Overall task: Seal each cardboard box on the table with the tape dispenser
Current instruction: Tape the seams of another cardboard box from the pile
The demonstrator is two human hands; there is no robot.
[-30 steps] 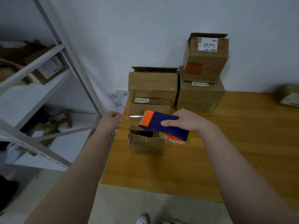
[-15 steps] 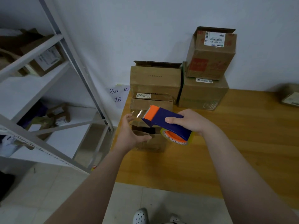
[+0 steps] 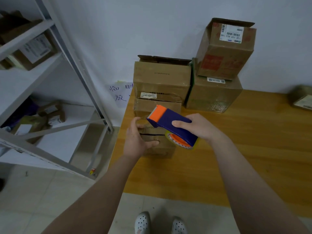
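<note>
Right-hand grip (image 3: 200,128) around tape dispenser (image 3: 169,119)

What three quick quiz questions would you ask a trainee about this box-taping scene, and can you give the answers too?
1. Multiple choice: which hand grips the tape dispenser? A) left, B) right, C) both.
2. True or false: the small box nearest the person sits on top of another box.
3. Fill in: the dispenser's cutter end is coloured ____.

Key:
1. B, the right hand.
2. False; it stands directly on the table.
3. Orange.
</note>
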